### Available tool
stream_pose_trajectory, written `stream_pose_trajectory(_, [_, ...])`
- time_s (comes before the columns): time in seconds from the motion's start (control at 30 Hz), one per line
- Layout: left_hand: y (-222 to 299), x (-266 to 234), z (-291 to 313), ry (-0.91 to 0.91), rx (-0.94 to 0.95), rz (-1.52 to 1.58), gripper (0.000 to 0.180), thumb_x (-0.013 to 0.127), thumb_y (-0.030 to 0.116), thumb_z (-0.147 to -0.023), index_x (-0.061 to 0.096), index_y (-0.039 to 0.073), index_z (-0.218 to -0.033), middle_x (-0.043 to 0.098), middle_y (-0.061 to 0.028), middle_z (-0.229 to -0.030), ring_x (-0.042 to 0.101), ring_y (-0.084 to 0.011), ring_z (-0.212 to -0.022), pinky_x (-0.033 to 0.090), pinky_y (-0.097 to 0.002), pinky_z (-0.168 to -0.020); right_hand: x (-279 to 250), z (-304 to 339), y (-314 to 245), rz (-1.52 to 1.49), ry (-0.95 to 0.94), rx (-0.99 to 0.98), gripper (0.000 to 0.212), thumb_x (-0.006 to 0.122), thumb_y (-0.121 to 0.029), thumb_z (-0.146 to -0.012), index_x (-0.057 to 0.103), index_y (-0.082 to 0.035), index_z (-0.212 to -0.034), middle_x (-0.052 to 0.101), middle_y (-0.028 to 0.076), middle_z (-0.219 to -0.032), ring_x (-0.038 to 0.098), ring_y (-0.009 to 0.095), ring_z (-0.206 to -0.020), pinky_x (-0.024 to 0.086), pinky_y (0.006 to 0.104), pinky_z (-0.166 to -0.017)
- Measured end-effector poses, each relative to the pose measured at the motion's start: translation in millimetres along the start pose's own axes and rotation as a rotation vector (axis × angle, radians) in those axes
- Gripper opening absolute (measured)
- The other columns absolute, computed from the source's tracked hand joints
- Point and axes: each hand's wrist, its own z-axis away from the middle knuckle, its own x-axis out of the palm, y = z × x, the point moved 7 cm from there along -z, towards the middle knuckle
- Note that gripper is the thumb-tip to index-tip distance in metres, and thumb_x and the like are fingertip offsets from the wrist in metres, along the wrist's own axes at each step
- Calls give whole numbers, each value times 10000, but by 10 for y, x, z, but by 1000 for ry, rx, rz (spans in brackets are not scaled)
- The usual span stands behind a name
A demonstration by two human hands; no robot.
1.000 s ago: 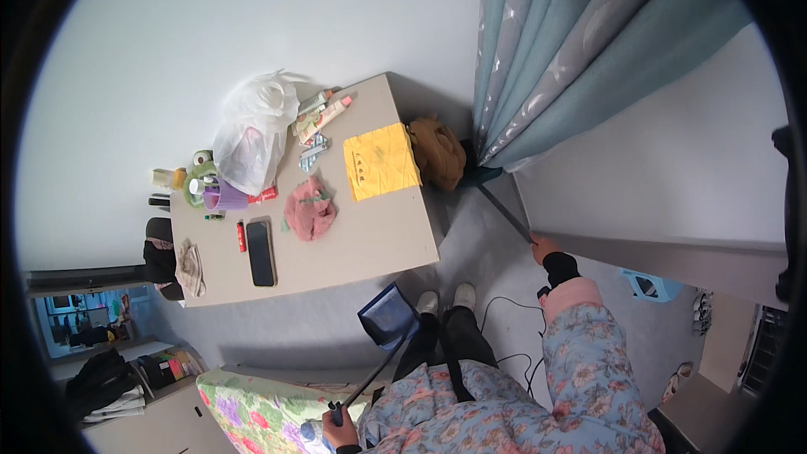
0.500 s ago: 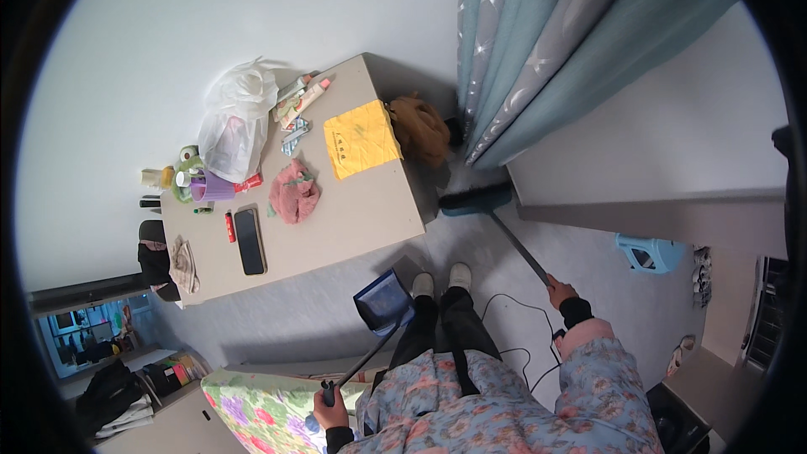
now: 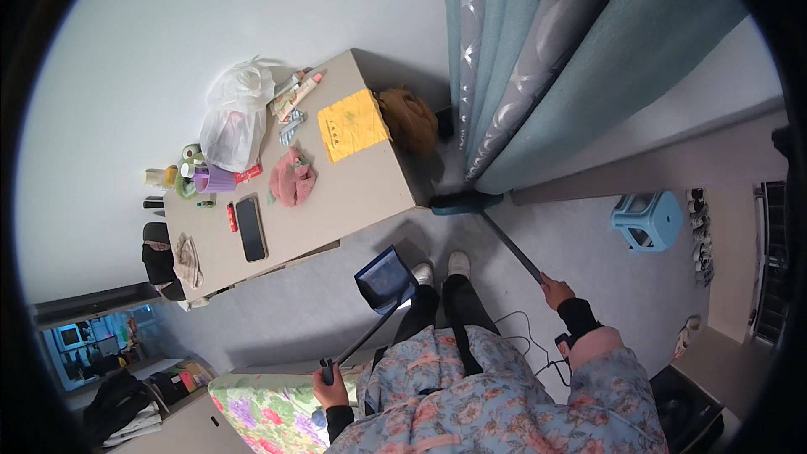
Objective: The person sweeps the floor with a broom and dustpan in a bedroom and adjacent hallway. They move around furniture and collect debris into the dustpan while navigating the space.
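The right hand (image 3: pixel 556 292) grasps the broom (image 3: pixel 467 203) by its handle, and the left hand (image 3: pixel 330 385) has fingers curled round the dustpan (image 3: pixel 385 279) handle. The work looks midway: the broom's head is at 12 o'clock from the shoes (image 3: pixel 459 264), by the desk (image 3: pixel 357 193) corner; the dustpan, at 9 o'clock, is apart from it. Whether it holds dirt cannot be told. Dark bristles, boxy blue dustpan, smooth grey floor (image 3: pixel 588 244); the curtain (image 3: pixel 504 59) at 1 o'clock hangs in soft folds.

open floor (image 3: pixel 580 240) between broom (image 3: pixel 471 202) and stool (image 3: pixel 662 219), desk (image 3: pixel 349 193) a barrier leftward
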Motion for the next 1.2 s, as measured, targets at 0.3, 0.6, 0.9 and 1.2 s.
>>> stream_pose_trajectory(0.3, [77,-103,-168,-13,142,1,266,674,228,-700,530,6,-724,523,-50,-585,449,-105,-518,390,-269,-494,525,-233,-219,-100,-24,121,432,420,-267,-827,343,-225,-1250,583,188,-883,553,359,-823,443,454,-735])
stream_pose_trajectory(0.6, [-170,-119,-831,-201,330,-50,240,669,201,-696,523,11,-717,538,-74,-573,482,-123,-503,398,-279,-481,1314,722,-86,-114,-99,366,428,384,-305,-831,317,-318,-1254,581,155,-947,563,326,-844,446,433,-753])
stream_pose_trajectory(0.9, [-632,-174,-1420,-439,503,-21,238,670,183,-694,523,8,-756,553,-113,-591,536,-150,-532,427,-281,-512,2794,2105,-550,-280,-69,492,408,383,-259,-840,321,-222,-1241,582,173,-909,546,387,-806,427,478,-729])
stream_pose_trajectory(1.2, [-653,-63,-1317,-466,630,-158,253,673,208,-685,529,14,-759,568,-148,-605,574,-265,-546,439,-328,-510,3159,2828,-796,-407,408,297,415,432,-248,-819,382,-139,-1216,578,199,-871,555,354,-781,440,415,-706])
